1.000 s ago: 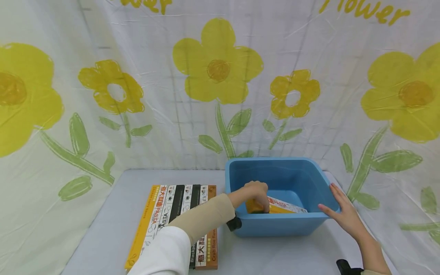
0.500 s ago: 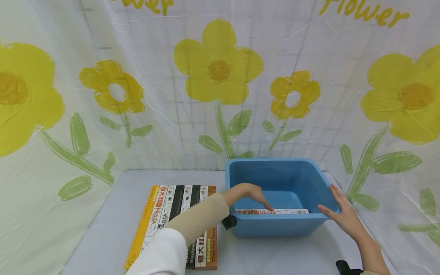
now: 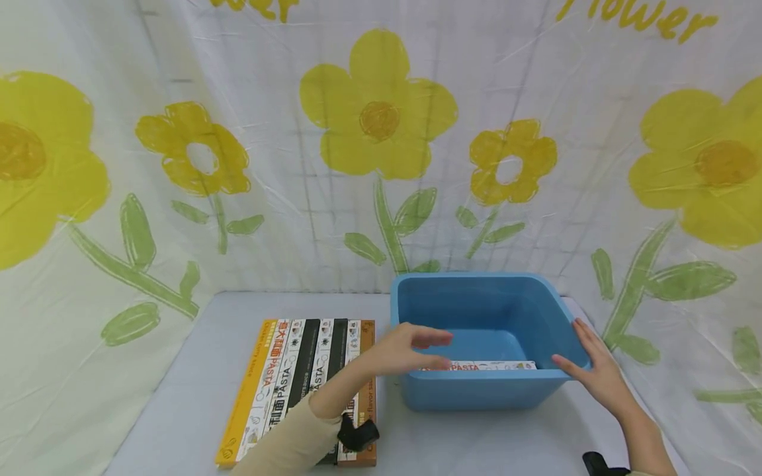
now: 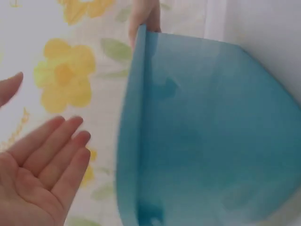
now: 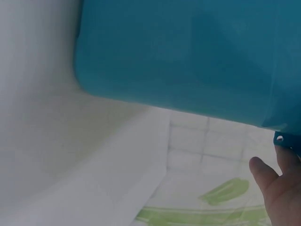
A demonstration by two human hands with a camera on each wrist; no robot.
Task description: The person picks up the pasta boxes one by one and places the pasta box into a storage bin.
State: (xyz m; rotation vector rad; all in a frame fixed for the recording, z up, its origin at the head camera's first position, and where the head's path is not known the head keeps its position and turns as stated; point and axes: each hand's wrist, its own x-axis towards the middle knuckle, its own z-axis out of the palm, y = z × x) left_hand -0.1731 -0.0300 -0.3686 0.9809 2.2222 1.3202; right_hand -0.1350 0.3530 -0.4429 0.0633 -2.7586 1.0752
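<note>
My left hand is raised at the front left rim of a blue plastic bin, its fingers extended and nothing in them. In the left wrist view that hand shows a bare palm beside the bin wall. Inside the bin, a pasta box lies along the front wall with its white printed edge up; the rest of it is hidden behind the rim. My right hand holds the bin's front right corner, thumb and fingers either side of it. The right wrist view has this hand at the rim.
Left of the bin, several pasta boxes stand side by side in a row, edges up, in yellow, white, black and brown; my left forearm crosses over them. They rest on a pale table. A flower-printed curtain hangs close behind.
The pasta box has gone from tilted to lying along the bin's front wall. My left hand has let go and drawn back toward the left rim. The right hand stays put.
</note>
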